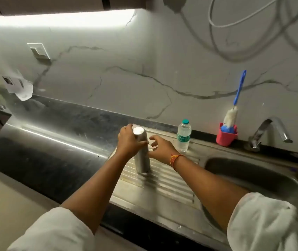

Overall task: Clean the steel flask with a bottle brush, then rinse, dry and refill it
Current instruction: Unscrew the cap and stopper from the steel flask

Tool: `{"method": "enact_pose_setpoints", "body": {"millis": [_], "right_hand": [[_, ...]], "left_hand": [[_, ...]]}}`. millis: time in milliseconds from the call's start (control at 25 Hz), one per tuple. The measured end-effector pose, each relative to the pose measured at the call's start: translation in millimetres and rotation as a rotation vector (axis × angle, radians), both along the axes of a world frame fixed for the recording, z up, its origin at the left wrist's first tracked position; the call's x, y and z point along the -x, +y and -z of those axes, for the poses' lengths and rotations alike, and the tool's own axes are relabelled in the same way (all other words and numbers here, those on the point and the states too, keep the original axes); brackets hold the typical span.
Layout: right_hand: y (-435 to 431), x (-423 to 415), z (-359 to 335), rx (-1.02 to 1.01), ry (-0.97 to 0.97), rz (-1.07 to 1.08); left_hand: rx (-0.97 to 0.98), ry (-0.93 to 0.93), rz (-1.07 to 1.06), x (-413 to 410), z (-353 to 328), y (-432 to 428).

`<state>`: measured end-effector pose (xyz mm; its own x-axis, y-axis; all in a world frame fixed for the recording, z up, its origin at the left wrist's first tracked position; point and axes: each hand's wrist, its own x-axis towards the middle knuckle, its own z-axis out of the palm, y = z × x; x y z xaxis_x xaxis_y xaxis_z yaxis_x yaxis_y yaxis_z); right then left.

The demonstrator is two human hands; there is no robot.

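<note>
While the left hand [129, 140] grips it, right hand [160, 146] splayed alongside, the steel flask [141, 160] stands upright.

We count 1 steel flask [141, 151] mid-frame and 1 water bottle [184, 135] at its 2-3 o'clock, plus 1 bottle brush [235, 104] & 1 pink holder [226, 137] farther out at approx. 2. We see 1 tap [269, 131] and 1 sink basin [235, 166] at 3 o'clock, and 1 wall switch [38, 51] at 10-11. Hands: 2, i.e. left hand [128, 142] & right hand [160, 146]; 1 wrist thread [175, 158].
</note>
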<state>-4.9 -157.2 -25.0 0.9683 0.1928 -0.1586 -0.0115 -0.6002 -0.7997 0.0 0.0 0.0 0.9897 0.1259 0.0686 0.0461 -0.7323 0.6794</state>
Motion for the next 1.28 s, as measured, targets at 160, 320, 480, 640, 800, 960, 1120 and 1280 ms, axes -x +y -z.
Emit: {"method": "enact_pose_setpoints", "body": {"millis": [160,320,480,640,800,960,1120,1280], "right_hand": [[19,-6,9,-0.034,0.029,0.002],[32,-13,23,-0.096,0.038,0.070],[34,-14,36,-0.139,-0.011,0.146],[14,-8,33,-0.179,-0.064,0.154],[-25,9,16,-0.263,-0.101,0.175],[-75,32,2,-0.257,-0.152,0.256],[-133,59,3,-0.286,-0.129,0.353],[-186,84,10,-0.278,-0.113,0.375]], "left_hand": [[0.143,0.070,0.133,-11,10,14],[0.234,0.000,0.174,-12,14,21],[0.267,-0.056,0.216,-12,22,27],[0.290,-0.073,0.285,-10,13,14],[0.331,-0.086,0.393,-10,-8,-20],[0.396,-0.021,0.532,-4,-21,-70],[0.470,0.110,0.655,7,-25,-128],[0.536,0.224,0.742,23,-25,-186]]}}
